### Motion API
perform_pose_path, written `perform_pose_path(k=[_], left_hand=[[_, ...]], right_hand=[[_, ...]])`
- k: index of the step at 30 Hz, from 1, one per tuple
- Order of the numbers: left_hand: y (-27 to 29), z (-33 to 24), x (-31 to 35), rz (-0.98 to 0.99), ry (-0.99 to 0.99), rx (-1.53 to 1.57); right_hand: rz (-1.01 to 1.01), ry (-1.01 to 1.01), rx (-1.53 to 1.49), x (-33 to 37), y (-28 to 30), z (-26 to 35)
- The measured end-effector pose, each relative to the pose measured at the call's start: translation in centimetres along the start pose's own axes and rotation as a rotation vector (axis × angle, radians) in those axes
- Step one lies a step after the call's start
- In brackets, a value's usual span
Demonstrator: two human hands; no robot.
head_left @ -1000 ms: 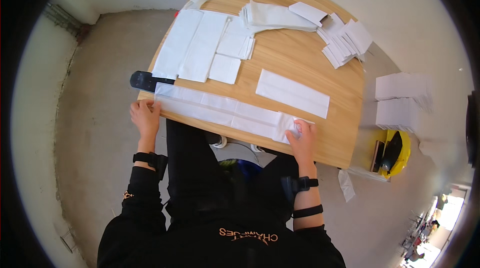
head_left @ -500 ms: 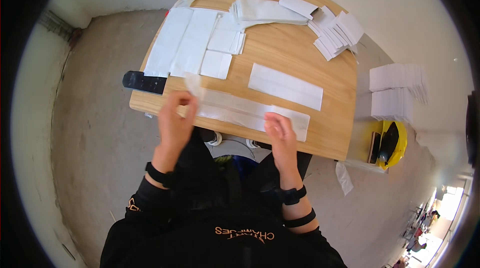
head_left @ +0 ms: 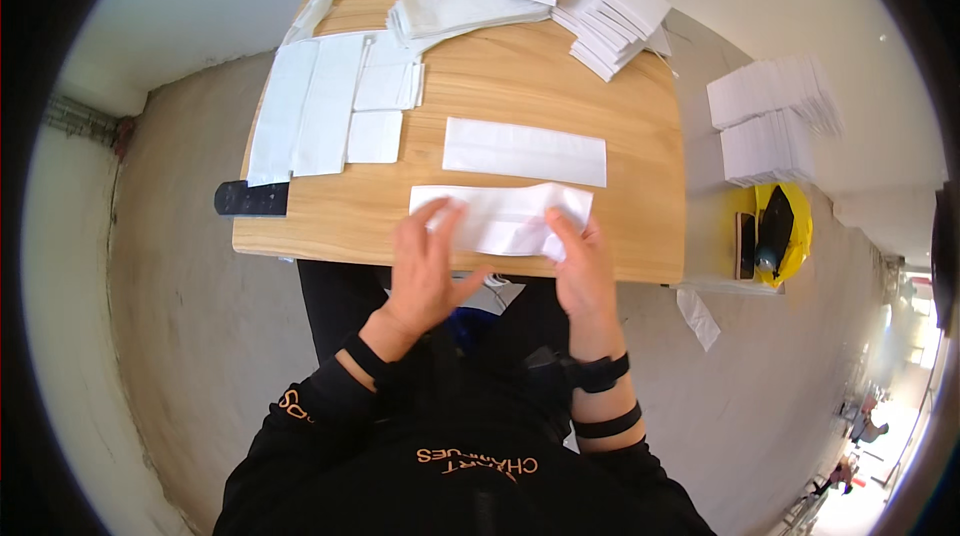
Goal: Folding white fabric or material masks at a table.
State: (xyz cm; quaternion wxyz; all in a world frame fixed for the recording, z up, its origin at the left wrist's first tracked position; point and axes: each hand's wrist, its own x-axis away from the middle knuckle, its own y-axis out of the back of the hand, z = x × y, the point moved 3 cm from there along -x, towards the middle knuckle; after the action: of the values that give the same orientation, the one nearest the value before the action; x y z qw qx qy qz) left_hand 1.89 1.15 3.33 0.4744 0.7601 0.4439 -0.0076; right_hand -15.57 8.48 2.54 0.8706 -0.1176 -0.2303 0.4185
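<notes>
A long flat white paper piece [head_left: 490, 216] lies near the table's front edge, its right end bent and lifted a little. My right hand [head_left: 585, 266] pinches that end, with the thumb on top and the other fingers partly hidden. My left hand [head_left: 425, 266] is over the left part of the piece, fingers apart and slightly blurred, thumb stretched toward the right. Just beyond lies a similar white paper strip [head_left: 525, 151], flat on the table.
The wooden table [head_left: 640, 226] carries white flat packets [head_left: 325, 106] at left, a pile of white sheets [head_left: 465, 16] and folded white cards [head_left: 610, 26] farther back. A black object [head_left: 250, 199] juts past its left edge. Right of it are stacked white cards [head_left: 765, 141] and a yellow bag [head_left: 797, 236].
My left hand has moved right, away from the translucent film it held, onto the white piece. The right hand now grips that piece's right end. The whole view has shifted.
</notes>
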Motion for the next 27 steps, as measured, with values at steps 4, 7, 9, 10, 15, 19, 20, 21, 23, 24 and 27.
perform_pose_path(k=[4,7,9,10,15,19,20,21,23,24,27], left_hand=[[-1.6,3.6,1.3,-0.064,0.140,-0.085],[-3.2,5.0,1.8,-0.058,0.139,-0.095],[-4.2,4.9,1.6,-0.022,0.122,-0.073],[-4.5,4.7,1.4,-0.025,0.108,-0.017],[-5.4,3.9,1.2,0.002,0.015,0.042],[-5.9,3.3,0.8,0.022,-0.011,0.039],[-5.9,3.4,0.9,0.025,-0.019,0.029],[-6.0,3.5,1.0,0.027,-0.016,0.026],[-6.1,3.7,1.3,0.035,-0.024,0.019],[-6.0,3.8,1.3,0.036,-0.022,0.017],[-6.0,3.8,1.5,0.049,-0.032,0.017]], right_hand=[[0.010,0.044,0.089,-0.6,3.0,4.3],[-0.048,0.068,0.177,-1.0,6.4,5.7],[-0.124,0.046,0.251,-1.4,9.2,5.6],[-0.130,0.046,0.252,-1.8,10.5,5.4],[-0.239,-0.049,0.401,-3.6,16.6,2.7],[-0.288,-0.081,0.455,-4.6,19.9,0.7],[-0.310,-0.092,0.522,-4.6,19.9,0.5],[-0.332,-0.102,0.590,-4.6,19.9,0.3],[-0.351,-0.093,0.591,-4.7,19.8,0.0],[-0.373,-0.082,0.593,-4.6,19.8,0.0],[-0.383,0.005,0.709,-5.0,20.5,0.0]])
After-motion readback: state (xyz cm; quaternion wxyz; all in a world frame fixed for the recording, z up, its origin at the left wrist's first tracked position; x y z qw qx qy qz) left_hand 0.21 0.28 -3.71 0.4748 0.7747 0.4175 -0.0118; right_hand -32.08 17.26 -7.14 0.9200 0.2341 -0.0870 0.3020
